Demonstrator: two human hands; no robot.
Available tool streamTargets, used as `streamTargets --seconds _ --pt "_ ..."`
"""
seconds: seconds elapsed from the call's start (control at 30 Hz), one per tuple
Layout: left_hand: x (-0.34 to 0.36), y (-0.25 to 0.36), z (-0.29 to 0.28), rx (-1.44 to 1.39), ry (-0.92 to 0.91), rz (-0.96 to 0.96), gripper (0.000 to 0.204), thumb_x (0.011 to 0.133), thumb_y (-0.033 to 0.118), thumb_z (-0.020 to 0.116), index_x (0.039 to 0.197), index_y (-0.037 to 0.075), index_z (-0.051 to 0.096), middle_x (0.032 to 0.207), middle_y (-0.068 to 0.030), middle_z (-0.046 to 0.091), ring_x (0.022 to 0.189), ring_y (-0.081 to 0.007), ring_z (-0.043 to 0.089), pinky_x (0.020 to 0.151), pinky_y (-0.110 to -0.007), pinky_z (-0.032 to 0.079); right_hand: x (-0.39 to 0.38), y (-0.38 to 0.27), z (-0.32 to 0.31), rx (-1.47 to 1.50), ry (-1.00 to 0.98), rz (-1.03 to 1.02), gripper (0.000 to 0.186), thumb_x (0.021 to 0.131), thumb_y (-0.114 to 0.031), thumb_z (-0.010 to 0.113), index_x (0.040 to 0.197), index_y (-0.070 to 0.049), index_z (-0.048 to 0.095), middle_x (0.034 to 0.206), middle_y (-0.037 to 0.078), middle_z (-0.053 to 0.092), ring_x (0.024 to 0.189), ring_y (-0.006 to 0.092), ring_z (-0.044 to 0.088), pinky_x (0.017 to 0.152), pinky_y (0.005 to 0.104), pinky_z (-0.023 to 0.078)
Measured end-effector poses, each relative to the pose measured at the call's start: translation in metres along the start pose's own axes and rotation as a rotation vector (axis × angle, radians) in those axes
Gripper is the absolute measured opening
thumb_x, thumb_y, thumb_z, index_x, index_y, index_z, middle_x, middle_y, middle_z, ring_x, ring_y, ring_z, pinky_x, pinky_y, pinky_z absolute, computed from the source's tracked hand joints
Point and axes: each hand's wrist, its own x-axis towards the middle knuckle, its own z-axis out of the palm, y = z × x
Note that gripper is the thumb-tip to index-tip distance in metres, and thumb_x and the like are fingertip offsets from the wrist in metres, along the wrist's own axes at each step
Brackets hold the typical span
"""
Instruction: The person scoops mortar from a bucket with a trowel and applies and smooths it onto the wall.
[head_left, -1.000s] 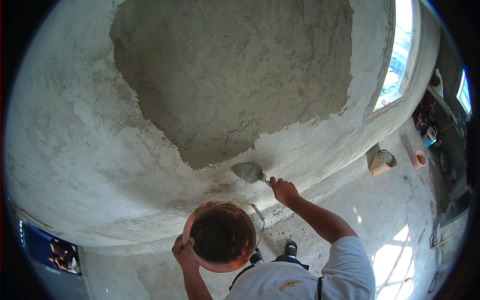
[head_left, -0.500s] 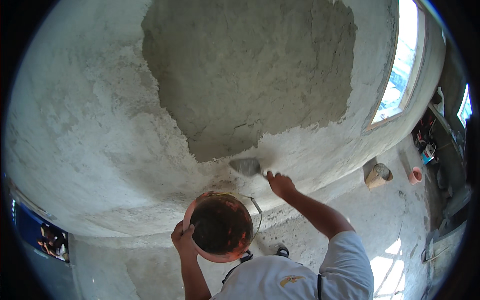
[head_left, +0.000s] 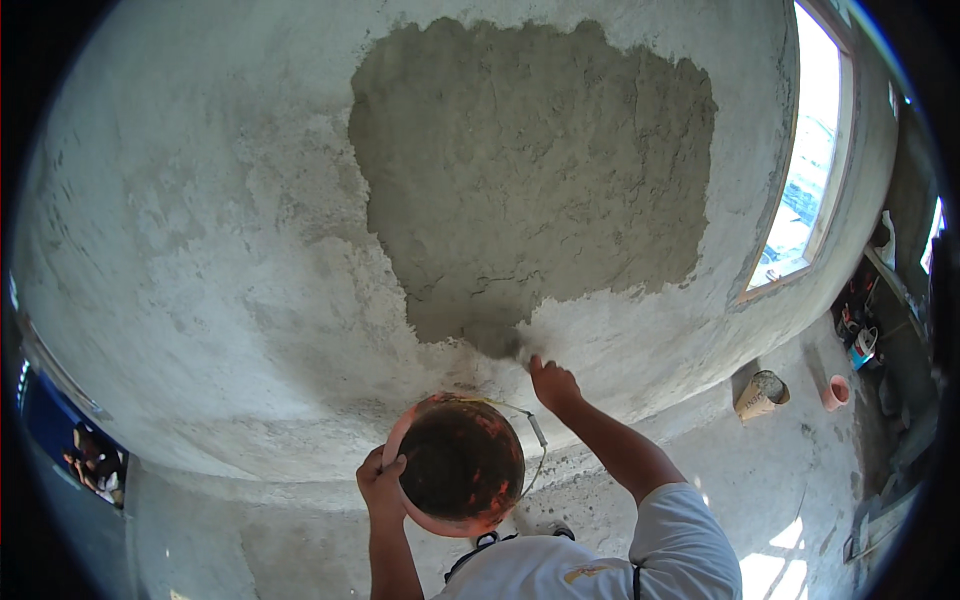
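My left hand [head_left: 381, 482] grips the rim of an orange bucket [head_left: 432, 521] at its left side. The bucket is tilted so that its dark, mortar-stained inside shows, and its wire handle [head_left: 537, 428] hangs to the right. In my right hand [head_left: 553, 385] is the handle of a trowel [head_left: 495, 340]. The blade, somewhat blurred, lies at the lower edge of a dark grey patch of wet mortar [head_left: 540, 170] on the wall. Whether it presses on the mortar, I cannot tell.
Pale, rough wall [head_left: 250, 260] surrounds the patch, with a window [head_left: 815, 150] at right. On the concrete floor to the right stand a mortar-filled bag [head_left: 757, 398] and a small pinkish pail [head_left: 836, 393]. A person [head_left: 96, 465] shows at far left.
The trowel has moved up from just under the patch onto its lower edge. My view has shifted, so the patch's upper edge now shows. My left hand still holds the bucket.
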Motion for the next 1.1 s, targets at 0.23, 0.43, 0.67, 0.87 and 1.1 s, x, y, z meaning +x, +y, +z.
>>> streamTargets --seconds 0.23,0.43,0.67,0.87,1.1 --pt "-0.014 0.008 -0.019 0.006 0.037 -0.036 0.020 0.078 -0.009 0.067 0.098 -0.012 0.070 0.106 -0.0144 0.068 0.093 -0.0205 0.064 0.085 -0.032 0.050 -0.003 0.040 -0.030 0.112 0.223 0.091 0.033 0.091 -0.014 0.053 0.120 -0.002 0.045 0.089 0.024 0.067 0.073 0.0438 0.069 0.063 0.0573 0.055" --pt "-0.013 0.002 -0.012 0.135 0.012 0.008 0.016 0.077 -0.009 0.067 0.093 -0.010 0.071 0.104 -0.0136 0.068 0.090 -0.0196 0.064 0.083 -0.031 0.049 0.022 0.047 -0.026 0.122 0.228 0.182 0.040 0.092 -0.011 0.049 0.130 0.002 0.042 0.087 0.024 0.066 0.072 0.0448 0.068 0.065 0.0552 0.056" --pt "-0.009 0.016 -0.006 0.114 0.032 -0.083 0.017 0.077 -0.008 0.067 0.094 -0.011 0.070 0.101 -0.0118 0.069 0.087 -0.0181 0.064 0.083 -0.030 0.049 -0.028 0.026 -0.006 0.194 0.025 0.117 0.032 0.090 -0.015 0.054 0.117 -0.004 0.042 0.088 0.026 0.068 0.074 0.0479 0.068 0.068 0.0599 0.055" --pt "-0.005 0.003 0.000 0.134 0.004 -0.088 0.021 0.077 -0.009 0.067 0.098 -0.011 0.070 0.099 -0.0117 0.069 0.087 -0.0183 0.064 0.084 -0.030 0.049 0.039 0.002 -0.079 0.272 0.342 0.085 0.030 0.089 -0.009 0.056 0.114 -0.001 0.042 0.085 0.025 0.066 0.070 0.0460 0.068 0.064 0.0554 0.057" --pt "-0.005 -0.003 0.001 0.100 -0.031 -0.154 0.022 0.076 -0.009 0.067 0.098 -0.012 0.070 0.100 -0.0125 0.070 0.087 -0.0189 0.065 0.083 -0.030 0.049 -0.010 -0.008 -0.004 0.106 -0.084 0.007 0.036 0.092 -0.012 0.050 0.125 0.000 0.042 0.093 0.026 0.067 0.078 0.0436 0.070 0.068 0.0559 0.057"
